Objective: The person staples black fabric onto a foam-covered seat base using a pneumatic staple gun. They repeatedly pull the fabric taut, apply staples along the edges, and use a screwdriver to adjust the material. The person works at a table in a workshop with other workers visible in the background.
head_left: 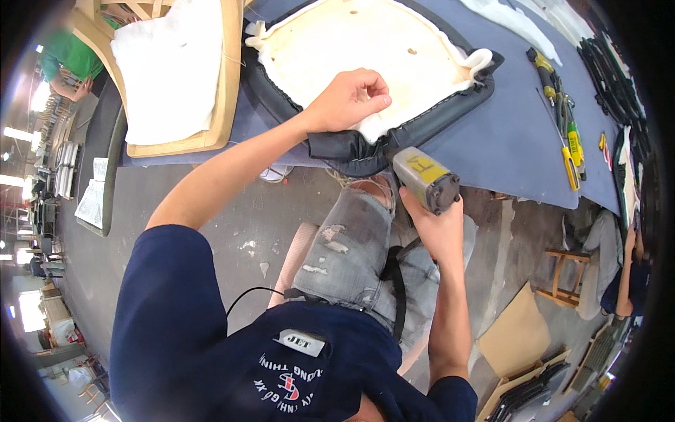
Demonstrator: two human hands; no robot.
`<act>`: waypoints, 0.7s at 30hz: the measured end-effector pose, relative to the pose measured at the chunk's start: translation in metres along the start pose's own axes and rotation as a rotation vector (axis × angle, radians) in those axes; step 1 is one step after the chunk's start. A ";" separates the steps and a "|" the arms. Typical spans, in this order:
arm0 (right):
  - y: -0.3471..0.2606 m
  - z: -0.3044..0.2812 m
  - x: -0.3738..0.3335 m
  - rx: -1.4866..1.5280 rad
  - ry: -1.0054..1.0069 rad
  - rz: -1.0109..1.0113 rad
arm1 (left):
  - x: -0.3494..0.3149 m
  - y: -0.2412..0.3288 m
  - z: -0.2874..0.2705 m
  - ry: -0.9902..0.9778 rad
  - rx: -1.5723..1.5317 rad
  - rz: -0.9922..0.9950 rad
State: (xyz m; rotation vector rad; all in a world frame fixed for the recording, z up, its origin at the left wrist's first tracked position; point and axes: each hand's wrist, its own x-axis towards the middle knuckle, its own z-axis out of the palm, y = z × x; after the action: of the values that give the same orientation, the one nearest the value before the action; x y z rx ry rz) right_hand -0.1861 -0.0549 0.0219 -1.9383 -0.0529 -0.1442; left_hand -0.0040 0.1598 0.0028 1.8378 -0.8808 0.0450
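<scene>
A wooden seat panel (337, 42) lies underside up at the table's front edge. White padding (376, 129) and a black cover (436, 112) are folded up around its rim, with rows of staples along the cover. My left hand (348, 100) is over the panel's near part, fingers curled toward the thumb; what they hold, if anything, is too small to make out. Below its wrist a loose black flap (342, 145) of the cover sticks up. My right hand (437, 219) grips a grey staple gun (424, 179), its nose toward the panel's near edge.
A pale wooden chair frame (223, 91) bearing white padding (165, 77) stands at the left on the blue-covered table (485, 165). Pliers (545, 70) and a yellow-handled screwdriver (568, 169) lie at the right. Co-workers (74, 56) are at both sides. Cardboard (517, 327) rests on the floor.
</scene>
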 end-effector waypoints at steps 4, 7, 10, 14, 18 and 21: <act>0.001 -0.010 -0.007 -0.002 0.071 0.028 | 0.002 -0.004 0.001 0.009 0.009 -0.006; 0.002 -0.014 -0.003 -0.071 0.043 0.040 | -0.001 -0.004 0.001 -0.012 -0.009 -0.060; 0.002 -0.008 0.000 -0.071 0.026 0.021 | -0.002 -0.003 0.002 -0.023 -0.013 -0.101; -0.002 0.000 0.012 -0.118 0.022 -0.009 | 0.000 0.000 0.004 -0.022 0.039 -0.096; -0.014 -0.008 0.029 -0.134 -0.058 0.073 | 0.001 0.001 0.003 -0.003 -0.008 -0.135; -0.007 -0.016 0.032 -0.065 -0.090 0.064 | 0.000 -0.002 0.004 0.032 -0.058 -0.156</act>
State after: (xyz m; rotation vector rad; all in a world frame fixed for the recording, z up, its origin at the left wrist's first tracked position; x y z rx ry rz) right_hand -0.1560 -0.0678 0.0385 -2.0085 -0.0461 -0.0167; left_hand -0.0043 0.1570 -0.0009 1.8405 -0.7076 -0.0479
